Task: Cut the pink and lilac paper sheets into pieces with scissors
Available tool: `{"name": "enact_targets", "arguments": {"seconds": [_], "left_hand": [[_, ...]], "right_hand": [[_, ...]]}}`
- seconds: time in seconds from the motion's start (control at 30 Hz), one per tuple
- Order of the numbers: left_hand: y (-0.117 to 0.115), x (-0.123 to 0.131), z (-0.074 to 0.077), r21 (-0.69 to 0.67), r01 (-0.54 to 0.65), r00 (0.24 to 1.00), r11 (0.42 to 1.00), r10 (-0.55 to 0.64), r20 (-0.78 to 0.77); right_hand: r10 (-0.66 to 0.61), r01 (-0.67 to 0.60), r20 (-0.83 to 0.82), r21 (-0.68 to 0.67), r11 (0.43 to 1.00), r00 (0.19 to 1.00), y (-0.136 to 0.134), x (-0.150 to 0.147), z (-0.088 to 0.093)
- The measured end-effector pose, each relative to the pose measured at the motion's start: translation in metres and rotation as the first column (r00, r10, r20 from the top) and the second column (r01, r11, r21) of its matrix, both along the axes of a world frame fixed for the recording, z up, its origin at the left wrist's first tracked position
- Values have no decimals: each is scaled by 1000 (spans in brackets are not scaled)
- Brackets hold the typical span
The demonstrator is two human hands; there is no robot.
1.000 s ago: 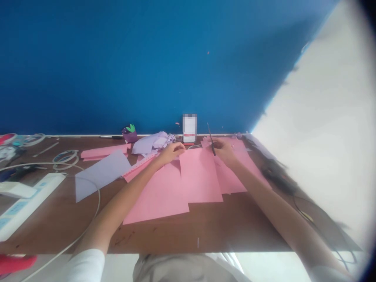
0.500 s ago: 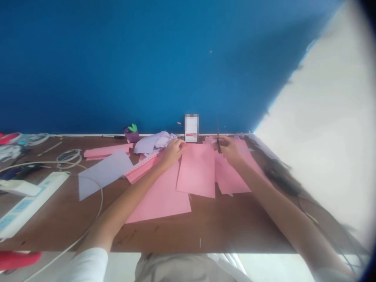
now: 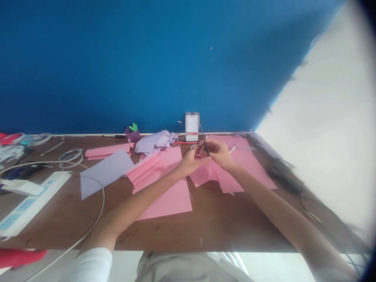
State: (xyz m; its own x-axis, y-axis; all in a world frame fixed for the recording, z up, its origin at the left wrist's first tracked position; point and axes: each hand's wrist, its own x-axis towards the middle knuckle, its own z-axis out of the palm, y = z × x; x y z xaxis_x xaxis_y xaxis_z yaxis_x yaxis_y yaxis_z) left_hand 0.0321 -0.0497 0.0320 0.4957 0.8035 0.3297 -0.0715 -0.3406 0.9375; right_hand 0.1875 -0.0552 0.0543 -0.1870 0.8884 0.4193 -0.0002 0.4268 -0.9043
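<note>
Here the right hand (image 3: 220, 153) grips small dark scissors (image 3: 206, 145) above pink paper (image 3: 173, 199) on the table (image 3: 223, 223). The left hand (image 3: 191, 161) curls just beside them, its hold unclear.

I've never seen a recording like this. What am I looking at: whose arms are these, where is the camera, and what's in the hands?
No machine here: these are a person's own bare arms, filmed by one camera worn on their head, looking forward and down. The left hand and right hand meet above pink paper sheets on a brown table. The right hand holds a slim dark tool, perhaps scissors; the left hand's fingers are close beside it. Also on the table are a lilac paper sheet, crumpled lilac paper, a small purple pot, a coiled white cable and a white power strip. Behind it rises a blue wall.
</note>
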Motion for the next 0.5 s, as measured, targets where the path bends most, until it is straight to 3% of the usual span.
{"name": "enact_targets", "arguments": {"seconds": [0.17, 0.27, 0.37, 0.5], "left_hand": [[7, -5, -3, 6, -63, 997, 998, 63, 34], [6, -10, 2, 8, -131, 990, 991, 130, 50], [8, -17, 8, -72, -162, 985, 984, 165, 44], [13, -24, 16, -114, -183, 977, 976, 193, 86]], "right_hand": [[44, -45, -21, -47, 998, 999, -5, 0, 6], [-1, 0, -42, -22, 1000, 999, -7, 3, 13], [-146, 148, -52, 22, 989, 988, -3, 11, 20], [-411, 415, -151, -8, 910, 899, 12, 29, 17]]}}
